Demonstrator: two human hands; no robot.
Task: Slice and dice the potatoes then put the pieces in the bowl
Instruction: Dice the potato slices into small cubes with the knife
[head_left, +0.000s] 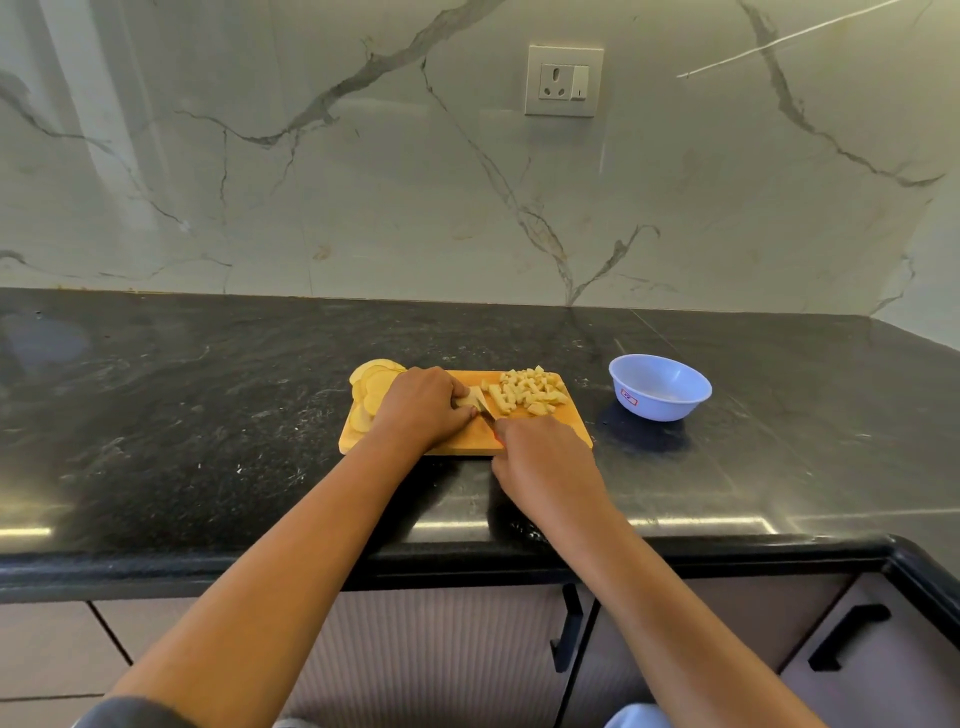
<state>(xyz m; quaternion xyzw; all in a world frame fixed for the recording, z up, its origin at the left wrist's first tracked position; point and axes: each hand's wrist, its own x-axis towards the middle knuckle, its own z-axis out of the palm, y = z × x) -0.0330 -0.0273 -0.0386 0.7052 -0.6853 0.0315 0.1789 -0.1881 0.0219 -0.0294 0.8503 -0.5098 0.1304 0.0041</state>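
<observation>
Nearest, the right hand (545, 462) sat at the 5 o'clock edge of the cutting board (467, 441), fingers curled round the handle of the knife (487, 409). The handle was mostly hidden; only a red bit showed. The blade ran toward 11 o'clock, w/ its edge down at the potato.

Just beyond, the left hand (423, 408) was mid-board, fingers bunched & curled, tips and thumb pinching a pale potato piece (469, 397) right against the blade.

Step in hand, prob.: dicing that piece. To do it well:
- Tuck the left fingertips back w/ knuckles fwd as a guide, b/c they were v. close to the edge.
- Cut straight down, spacing even to match the cubes made so far.
- Shift the pinch toward 9 o'clock after each cut.

The board lay flat on the black counter (208, 415). The diced pile (527, 397) was at its 1–2 o'clock corner. Round slices (371, 387) were stacked at 9–10 o'clock, overhanging the board's edge, so more to dice. The bowl (658, 387) stood at the board's 3 o'clock, well apart, and looked empty. Far back at 12, a wall socket (563, 80).
</observation>
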